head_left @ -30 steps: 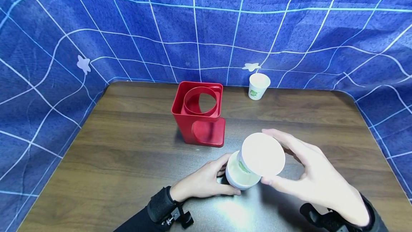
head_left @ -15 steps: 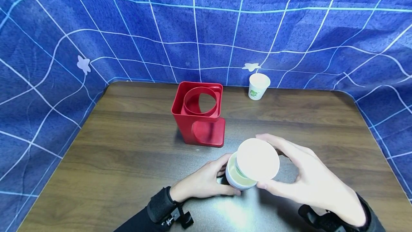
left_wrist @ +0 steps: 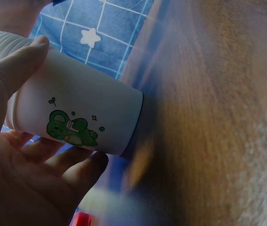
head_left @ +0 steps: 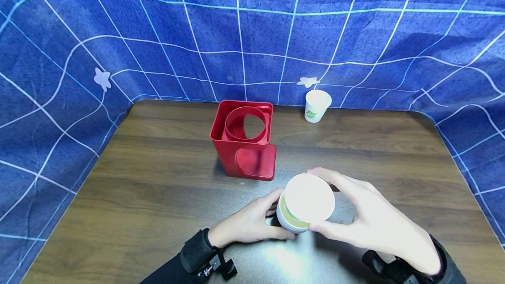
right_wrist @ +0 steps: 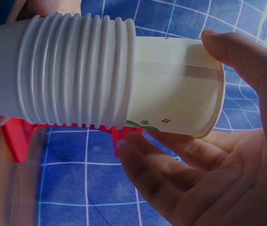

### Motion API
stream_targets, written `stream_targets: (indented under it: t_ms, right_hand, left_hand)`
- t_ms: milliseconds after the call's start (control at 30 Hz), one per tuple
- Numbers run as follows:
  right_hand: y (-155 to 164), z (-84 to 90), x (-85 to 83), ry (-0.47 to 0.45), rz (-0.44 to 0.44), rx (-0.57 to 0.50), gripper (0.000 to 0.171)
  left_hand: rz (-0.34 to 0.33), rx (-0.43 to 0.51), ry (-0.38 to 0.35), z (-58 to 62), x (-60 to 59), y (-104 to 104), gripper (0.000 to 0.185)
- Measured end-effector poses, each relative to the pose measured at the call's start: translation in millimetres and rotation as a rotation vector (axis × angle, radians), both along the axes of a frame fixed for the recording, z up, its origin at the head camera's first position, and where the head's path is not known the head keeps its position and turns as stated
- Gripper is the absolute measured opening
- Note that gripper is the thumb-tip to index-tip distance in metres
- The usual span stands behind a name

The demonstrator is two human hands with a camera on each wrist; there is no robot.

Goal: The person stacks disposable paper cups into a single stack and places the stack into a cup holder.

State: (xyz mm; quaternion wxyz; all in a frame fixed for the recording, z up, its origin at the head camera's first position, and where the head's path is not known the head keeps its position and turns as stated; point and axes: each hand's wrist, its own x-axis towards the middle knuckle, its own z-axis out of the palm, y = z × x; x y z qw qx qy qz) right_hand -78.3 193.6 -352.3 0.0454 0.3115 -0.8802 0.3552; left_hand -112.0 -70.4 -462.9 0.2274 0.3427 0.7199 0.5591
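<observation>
A stack of white paper cups (head_left: 291,222) stands on the dark wooden table (head_left: 158,179), near its front edge. My left hand (head_left: 282,216) grips the stack low down; in the left wrist view my left hand (left_wrist: 69,101) is wrapped round the outer cup (left_wrist: 84,96), which bears a green dinosaur print. My right hand (head_left: 312,199) holds the top cup (head_left: 309,196) between thumb and fingers. In the right wrist view my right hand (right_wrist: 168,89) has this top cup (right_wrist: 175,80) partly inside the stack's ribbed rims (right_wrist: 76,70).
A red cup holder (head_left: 244,143) with a round opening stands behind the hands, mid-table. A single white cup (head_left: 317,105) with a green print stands at the back edge. A blue gridded cloth (head_left: 252,34) walls in the table on three sides.
My right hand has lowered the top cup down and slightly left, deeper into the stack. The left hand and the stack have stayed in place.
</observation>
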Motion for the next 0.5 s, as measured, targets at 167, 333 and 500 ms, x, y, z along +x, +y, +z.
stream_targets:
  t_ms: [167,333,500]
  right_hand:
    - [-1.2,-1.9,-2.4,-0.007,0.020,0.001,0.079]
    - [-2.8,-2.3,-4.3,-0.037,0.026,0.010,0.077]
    - [-3.8,-2.8,-6.2,-0.040,0.041,0.009,0.073]
  left_hand:
    - [0.000,-0.005,0.003,0.9,-0.1,0.2,0.076]
    - [0.001,-0.007,0.006,1.4,0.0,0.4,0.077]
    - [0.001,-0.007,0.002,1.3,-0.4,0.4,0.076]
